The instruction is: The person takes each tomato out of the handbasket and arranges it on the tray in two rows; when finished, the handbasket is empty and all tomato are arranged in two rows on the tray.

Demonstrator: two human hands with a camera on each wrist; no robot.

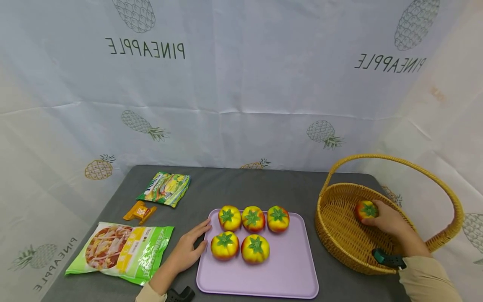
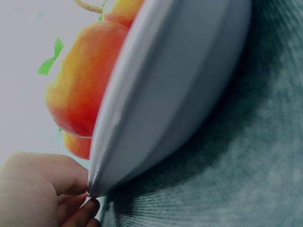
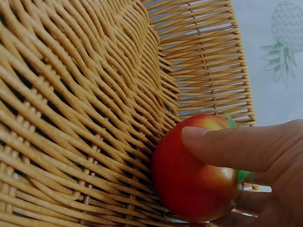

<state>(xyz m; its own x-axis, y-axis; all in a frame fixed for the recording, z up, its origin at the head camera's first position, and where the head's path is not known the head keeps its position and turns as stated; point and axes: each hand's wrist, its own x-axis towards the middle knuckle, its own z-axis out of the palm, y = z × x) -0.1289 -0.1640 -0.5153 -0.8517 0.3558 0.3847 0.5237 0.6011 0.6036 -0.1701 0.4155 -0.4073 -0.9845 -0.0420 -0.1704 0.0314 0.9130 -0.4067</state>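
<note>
My right hand [image 1: 386, 218] holds a red-and-yellow fruit with a green star-shaped leafy top [image 1: 366, 209] inside the wicker basket [image 1: 339, 235], near its right wall. In the right wrist view, the thumb presses on the red side of this fruit [image 3: 194, 175], with fingers curled behind it, and the woven basket [image 3: 85, 113] is close by. On the left edge of the lilac tray [image 1: 286, 268] rests my left hand [image 1: 188, 249], its fingers fairly straight. Several similar fruits [image 1: 255, 249] sit on the tray in two rows. The left wrist view shows thumb and fingertips touching the tray rim [image 2: 106, 142].
Left of the tray lie a large green food bag [image 1: 120, 251], a small orange packet [image 1: 139, 212] and a green-and-yellow packet [image 1: 166, 188]. The basket's tall handle [image 1: 392, 157] arches over it. Behind the dark table [image 1: 234, 180] hangs a pineapple-print cloth [image 1: 241, 84].
</note>
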